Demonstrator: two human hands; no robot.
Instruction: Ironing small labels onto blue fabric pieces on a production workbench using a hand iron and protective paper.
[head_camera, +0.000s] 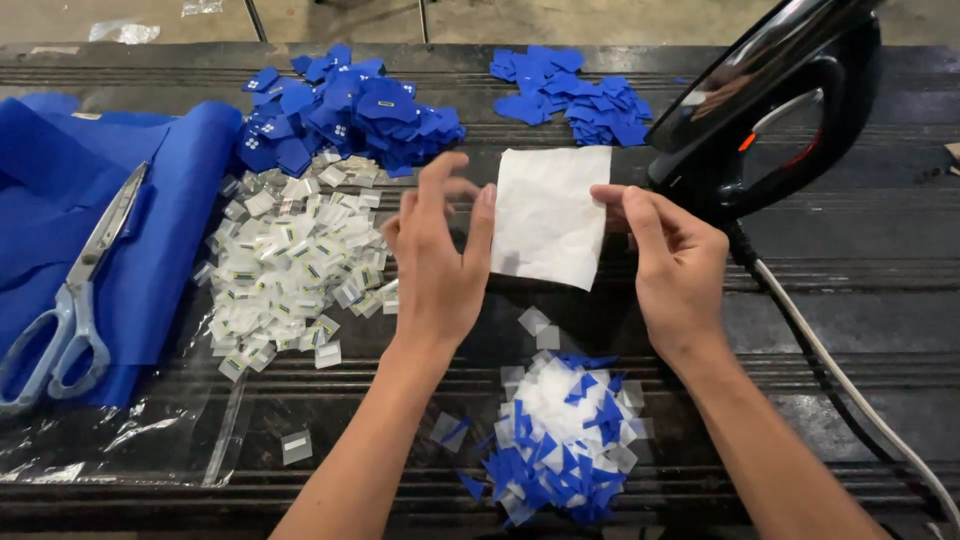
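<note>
A white square sheet (548, 215) was held flat on the dark ribbed surface (850, 290), near its middle. Left hand (437, 262) was pressed against the sheet's left edge, fingers spread and apart, nothing clamped. Right hand (672, 265) was set at the sheet's right edge, thumb and forefinger pinched on that edge. A black iron (775, 100) was stood tilted just beside the right hand, its white cord (850, 385) run toward the near right corner. A mixed pile of blue and white scraps (565, 440) was seen between the forearms, near the front edge. A heap of small white labels (285, 265) was spread left of the left hand, partly on clear plastic film (130, 440). Two heaps of blue cut pieces were seen at the back: a larger one (340, 105) and a smaller one (575, 95). Blue fabric (150, 180) was laid at far left with scissors (70, 300) resting on it.
</note>
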